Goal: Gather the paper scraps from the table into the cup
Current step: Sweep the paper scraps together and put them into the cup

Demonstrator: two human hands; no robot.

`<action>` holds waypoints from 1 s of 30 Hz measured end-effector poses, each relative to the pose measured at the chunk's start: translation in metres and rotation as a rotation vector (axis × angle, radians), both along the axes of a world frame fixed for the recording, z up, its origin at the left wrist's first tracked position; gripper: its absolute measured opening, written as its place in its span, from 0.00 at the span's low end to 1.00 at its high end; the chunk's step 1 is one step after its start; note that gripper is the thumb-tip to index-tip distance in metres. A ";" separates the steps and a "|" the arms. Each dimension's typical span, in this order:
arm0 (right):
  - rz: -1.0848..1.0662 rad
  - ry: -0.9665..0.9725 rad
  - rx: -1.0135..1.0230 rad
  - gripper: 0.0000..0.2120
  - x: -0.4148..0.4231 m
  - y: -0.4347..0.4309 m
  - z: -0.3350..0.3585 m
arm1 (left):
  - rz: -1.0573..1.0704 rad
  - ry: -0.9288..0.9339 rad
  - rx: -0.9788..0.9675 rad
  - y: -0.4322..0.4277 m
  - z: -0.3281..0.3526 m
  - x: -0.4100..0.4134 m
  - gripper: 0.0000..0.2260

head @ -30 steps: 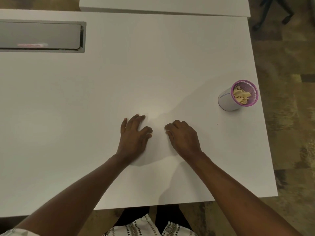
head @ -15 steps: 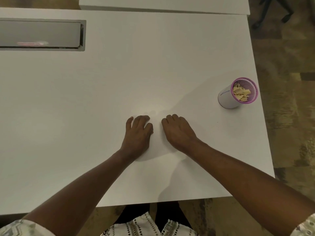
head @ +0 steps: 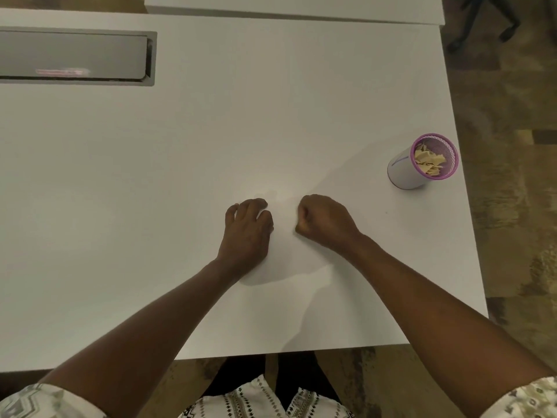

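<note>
— How were the hands found?

— The left hand (head: 247,229) was laid on the white table (head: 271,116) with its fingers loosely bent and nothing held. The right hand (head: 327,221) was curled into a fist just beside it, and nothing was seen gripped in it.

— And the paper scraps?

— The tan paper scraps (head: 429,160) were seen heaped inside the purple-rimmed cup (head: 404,173), which was stood upright near the table's right edge, well apart from both hands (mesh was visible inside the rim). Farther off, a grey cable hatch (head: 75,57) was set into the far left of the tabletop.

— How would such scraps be expected to handle?

— They were judged very light, limp and easily crumpled. Flat pieces would best be pinched at an edge or swept together. The cup was judged easily tipped, so its wall would best be steadied low down.
</note>
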State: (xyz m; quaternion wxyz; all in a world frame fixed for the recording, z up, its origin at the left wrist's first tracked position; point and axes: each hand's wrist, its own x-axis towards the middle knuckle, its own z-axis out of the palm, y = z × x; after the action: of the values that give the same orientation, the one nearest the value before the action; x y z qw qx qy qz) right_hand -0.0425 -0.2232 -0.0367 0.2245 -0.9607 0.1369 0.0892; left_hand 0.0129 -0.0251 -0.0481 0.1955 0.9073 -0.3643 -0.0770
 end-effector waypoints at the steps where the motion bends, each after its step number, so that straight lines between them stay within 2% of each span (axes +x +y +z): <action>1: -0.137 0.010 0.157 0.05 -0.005 -0.005 0.002 | 0.022 0.032 -0.019 0.000 0.002 0.001 0.01; 4: -0.415 0.019 0.467 0.02 -0.024 -0.018 0.010 | 0.087 0.145 -0.081 0.000 0.005 0.002 0.02; 8: -0.603 0.032 0.701 0.04 -0.042 -0.020 0.014 | 0.177 0.242 -0.123 -0.004 0.012 0.003 0.02; 12: -0.708 -0.005 0.847 0.06 -0.044 -0.022 0.023 | 0.272 0.348 -0.191 -0.015 0.021 0.004 0.02; 14: -0.772 -0.044 0.911 0.06 -0.043 -0.026 0.029 | 0.340 0.483 -0.235 -0.022 0.026 0.004 0.03; 16: -0.819 -0.103 0.968 0.06 -0.041 -0.035 0.039 | 0.449 0.703 -0.309 -0.032 0.034 0.008 0.04; 19: -0.835 -0.193 0.974 0.05 -0.038 -0.055 0.060 | 0.618 0.992 -0.445 -0.052 0.049 0.023 0.05; 21: -0.844 -0.261 0.954 0.05 -0.038 -0.073 0.073 | 0.650 1.072 -0.497 -0.061 0.059 0.040 0.06; 25: -0.822 -0.300 0.761 0.04 -0.046 -0.115 0.091 | 0.510 1.052 -0.467 -0.084 0.084 0.065 0.02; 30: -0.774 -0.288 0.458 0.07 -0.046 -0.161 0.095 | 0.311 1.025 -0.386 -0.152 0.115 0.066 0.04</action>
State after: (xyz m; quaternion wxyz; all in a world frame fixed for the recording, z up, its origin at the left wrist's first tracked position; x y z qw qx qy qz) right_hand -0.0886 -0.3845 0.0586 0.4639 -0.7675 0.4291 -0.1074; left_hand 0.0784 -0.1767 0.0667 0.5184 0.7449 -0.0924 -0.4098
